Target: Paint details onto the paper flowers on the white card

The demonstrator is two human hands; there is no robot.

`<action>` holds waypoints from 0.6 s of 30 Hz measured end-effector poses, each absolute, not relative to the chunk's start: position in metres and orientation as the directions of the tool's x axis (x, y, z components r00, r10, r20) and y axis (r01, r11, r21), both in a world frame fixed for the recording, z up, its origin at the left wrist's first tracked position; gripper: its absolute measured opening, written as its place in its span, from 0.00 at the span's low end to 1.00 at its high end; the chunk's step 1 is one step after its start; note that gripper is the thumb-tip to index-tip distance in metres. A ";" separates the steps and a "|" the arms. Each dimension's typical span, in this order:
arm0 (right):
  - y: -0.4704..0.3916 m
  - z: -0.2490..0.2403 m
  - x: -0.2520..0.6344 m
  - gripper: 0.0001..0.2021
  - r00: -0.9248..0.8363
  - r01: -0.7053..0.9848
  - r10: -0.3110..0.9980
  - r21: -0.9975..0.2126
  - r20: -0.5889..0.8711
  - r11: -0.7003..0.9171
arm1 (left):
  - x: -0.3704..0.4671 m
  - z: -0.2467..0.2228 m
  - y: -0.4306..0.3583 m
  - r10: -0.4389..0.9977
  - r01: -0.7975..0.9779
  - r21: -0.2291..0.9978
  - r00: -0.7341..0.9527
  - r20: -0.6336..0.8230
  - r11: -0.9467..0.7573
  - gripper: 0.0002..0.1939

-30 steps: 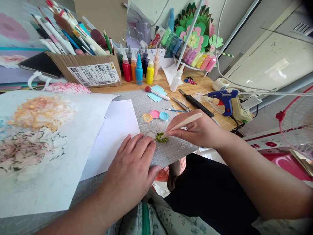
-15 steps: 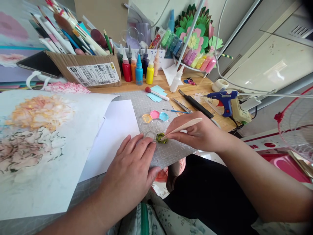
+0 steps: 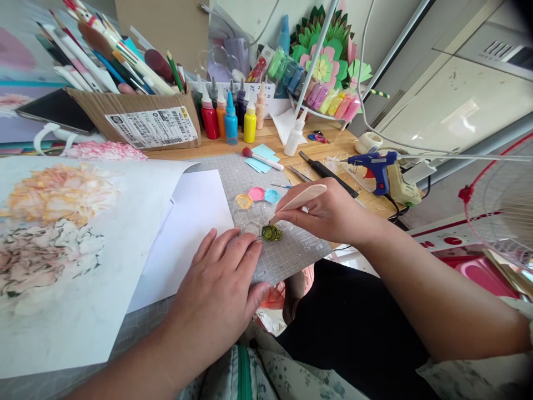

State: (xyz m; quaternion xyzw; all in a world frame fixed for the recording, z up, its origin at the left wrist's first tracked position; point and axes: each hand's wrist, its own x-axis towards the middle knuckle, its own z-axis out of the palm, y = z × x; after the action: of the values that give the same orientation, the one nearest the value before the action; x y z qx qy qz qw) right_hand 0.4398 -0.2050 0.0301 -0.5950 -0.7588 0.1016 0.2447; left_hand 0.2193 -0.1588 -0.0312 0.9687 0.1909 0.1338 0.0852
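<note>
My right hand [image 3: 333, 214] pinches a flat wooden craft stick [image 3: 305, 196], with its lower end at the well of dark olive-green paint [image 3: 272, 233]. That well belongs to a small clear plastic palette [image 3: 252, 227]; others in it hold orange paint [image 3: 244, 201], pink paint [image 3: 257, 193] and light blue paint [image 3: 272, 195]. My left hand [image 3: 219, 278] lies flat with fingers stretched out, its fingertips at the palette's near left edge. Underneath is a grey cutting mat [image 3: 287, 261].
White paper [image 3: 200, 205] and a sheet with painted flowers [image 3: 62, 333] cover the left. Several paint bottles [image 3: 231, 122] stand behind, near a cardboard box [image 3: 154, 128] of brushes. A makeup brush [image 3: 266, 160], black-handled tool [image 3: 325, 172] and blue glue gun [image 3: 375, 164] lie beyond my right hand.
The stick's tip has shifted from the middle of the green paint to its far edge, and the stick stands a little steeper. My left hand keeps its place by the palette.
</note>
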 end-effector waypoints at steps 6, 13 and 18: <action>-0.214 0.032 0.445 0.08 -0.196 0.791 0.952 -0.537 0.234 0.295 | 0.219 -0.031 -0.160 0.414 0.362 0.246 0.885 0.210 -0.899 0.21; -0.212 0.030 0.437 0.09 -0.212 0.731 0.940 -0.594 0.268 0.335 | 0.220 -0.033 -0.160 0.419 0.363 0.253 0.881 0.219 -0.897 0.21; -0.212 0.029 0.441 0.08 -0.243 0.693 0.940 -0.635 0.239 0.341 | 0.218 -0.033 -0.160 0.418 0.358 0.260 0.879 0.229 -0.897 0.20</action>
State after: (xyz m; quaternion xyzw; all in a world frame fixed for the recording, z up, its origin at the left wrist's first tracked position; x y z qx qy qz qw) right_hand 0.4407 -0.2120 0.0287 -0.5364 -0.7612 0.2048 0.3016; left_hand 0.2182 -0.1602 -0.0326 0.9636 0.2013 0.1411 0.1053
